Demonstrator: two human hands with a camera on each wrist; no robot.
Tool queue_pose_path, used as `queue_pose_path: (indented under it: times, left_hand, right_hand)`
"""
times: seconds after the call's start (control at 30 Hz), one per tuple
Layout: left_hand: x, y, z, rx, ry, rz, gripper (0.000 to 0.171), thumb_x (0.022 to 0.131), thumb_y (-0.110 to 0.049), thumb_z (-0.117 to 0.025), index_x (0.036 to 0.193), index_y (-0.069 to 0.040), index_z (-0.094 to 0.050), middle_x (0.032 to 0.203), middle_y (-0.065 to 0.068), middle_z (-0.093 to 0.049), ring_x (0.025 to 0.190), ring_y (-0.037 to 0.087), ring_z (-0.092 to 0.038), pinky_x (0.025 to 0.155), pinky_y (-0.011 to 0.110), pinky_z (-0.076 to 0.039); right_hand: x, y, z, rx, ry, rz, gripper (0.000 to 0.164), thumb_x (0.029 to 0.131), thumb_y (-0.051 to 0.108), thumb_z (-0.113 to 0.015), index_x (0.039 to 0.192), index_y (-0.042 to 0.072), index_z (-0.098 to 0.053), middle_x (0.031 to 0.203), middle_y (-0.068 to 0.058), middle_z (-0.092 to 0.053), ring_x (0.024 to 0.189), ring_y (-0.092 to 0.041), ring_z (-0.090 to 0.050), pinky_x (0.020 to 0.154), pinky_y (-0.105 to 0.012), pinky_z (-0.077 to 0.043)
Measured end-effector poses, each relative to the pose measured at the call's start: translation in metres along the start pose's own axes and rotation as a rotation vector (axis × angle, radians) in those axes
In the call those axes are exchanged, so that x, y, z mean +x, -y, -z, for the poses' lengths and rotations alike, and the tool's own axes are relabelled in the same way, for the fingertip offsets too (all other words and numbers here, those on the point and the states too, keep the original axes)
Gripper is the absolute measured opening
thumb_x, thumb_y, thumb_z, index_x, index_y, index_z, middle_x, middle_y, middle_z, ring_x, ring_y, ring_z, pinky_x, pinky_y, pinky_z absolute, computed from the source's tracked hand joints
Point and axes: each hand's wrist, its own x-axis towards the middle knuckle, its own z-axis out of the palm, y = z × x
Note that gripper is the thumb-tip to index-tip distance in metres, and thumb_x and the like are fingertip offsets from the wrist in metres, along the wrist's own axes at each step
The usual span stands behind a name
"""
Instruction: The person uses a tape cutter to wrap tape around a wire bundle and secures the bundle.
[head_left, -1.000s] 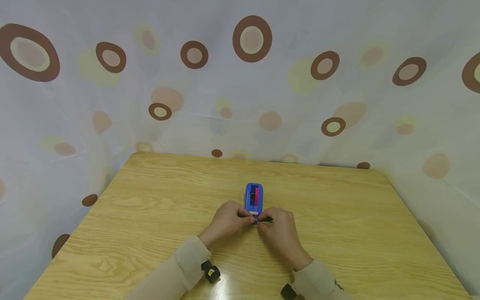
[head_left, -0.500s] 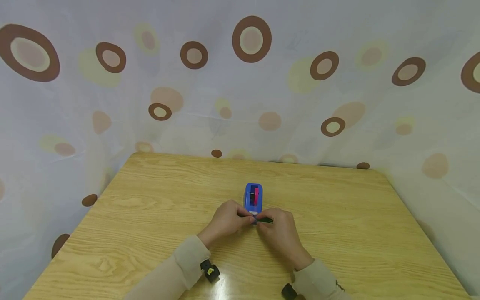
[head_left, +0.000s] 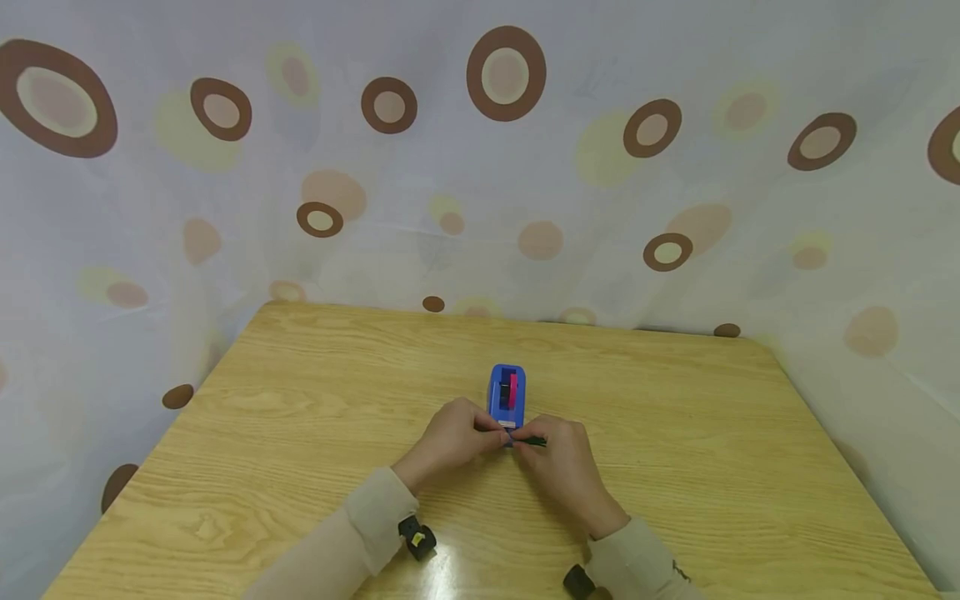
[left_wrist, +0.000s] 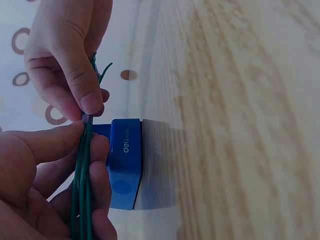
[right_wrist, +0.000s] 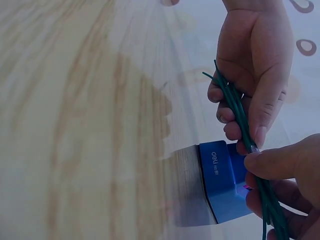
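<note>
My left hand [head_left: 452, 437] and right hand [head_left: 562, 467] meet just in front of a blue tape dispenser [head_left: 496, 408]. Between them they pinch a bundle of thin green wires [left_wrist: 81, 200], each with thumb and fingers. At the middle of the bundle, where the thumbs nearly touch, a small band of clear tape [right_wrist: 254, 148] shows. Several loose wire ends fan out past the fingers in the right wrist view. A pink-rimmed tape roll [head_left: 513, 390] sits in the dispenser. My fingertips hide the dispenser's front end in the head view.
The wooden table [head_left: 315, 375] stretches out around both hands. A pale curtain [head_left: 420, 183] with brown and beige circles hangs behind the table and at its sides. A small black device [head_left: 417, 537] is strapped at the left wrist.
Both hands stay in nearly the same place in front of the dispenser, still pinching the wires. The head view has shifted very slightly.
</note>
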Motion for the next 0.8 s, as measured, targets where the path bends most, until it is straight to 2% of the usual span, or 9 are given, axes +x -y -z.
queue_pose_path:
  times: [0.5, 0.8]
  left_hand:
    - [0.0005, -0.0002, 0.006, -0.012, 0.006, -0.052, 0.01, 0.091, -0.023, -0.073, 0.089, -0.017, -0.08, 0.083, -0.012, -0.071, 0.081, 0.006, -0.061, 0.075, 0.031, -0.051]
    - [0.0018, 0.0014, 0.0079, -0.009, -0.04, -0.069, 0.01, 0.093, -0.021, -0.071, 0.09, -0.017, -0.08, 0.085, -0.012, -0.07, 0.08, 0.006, -0.061, 0.074, 0.029, -0.051]
  right_hand:
    - [0.0017, 0.0011, 0.0014, 0.007, -0.029, 0.049, 0.018, 0.074, -0.007, -0.083, 0.08, 0.009, -0.079, 0.081, 0.006, -0.072, 0.08, -0.01, -0.069, 0.074, -0.03, -0.055]
    - [0.0022, 0.0026, 0.0017, 0.003, -0.021, 0.049, 0.016, 0.076, -0.006, -0.082, 0.081, 0.008, -0.079, 0.081, 0.005, -0.072, 0.079, -0.01, -0.068, 0.073, -0.029, -0.055]
